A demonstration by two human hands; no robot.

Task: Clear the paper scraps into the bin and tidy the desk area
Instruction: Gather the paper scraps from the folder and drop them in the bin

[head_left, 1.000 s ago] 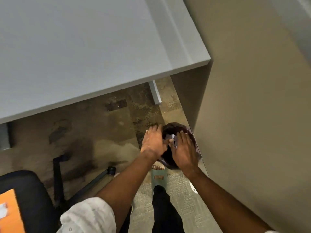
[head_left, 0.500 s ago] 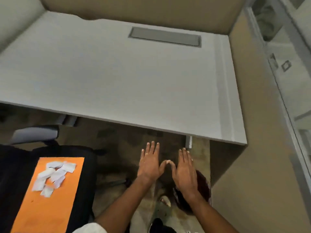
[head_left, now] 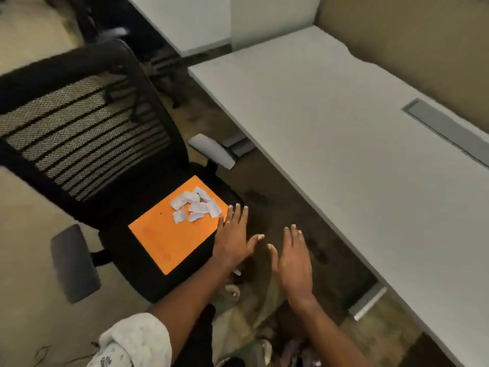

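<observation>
We see the left hand [head_left: 234, 238] flat and fully open, fingers spread, holding nothing, over the front corner of the black chair [head_left: 87, 133] seat. The paper scraps [head_left: 195, 205] lie in a small heap just beyond its fingertips, on an orange sheet [head_left: 169, 234] on the seat. The right hand [head_left: 292, 263] is beside it, also open and empty, above the floor. The grey desk [head_left: 357, 160] stretches to the right of both hands.
</observation>
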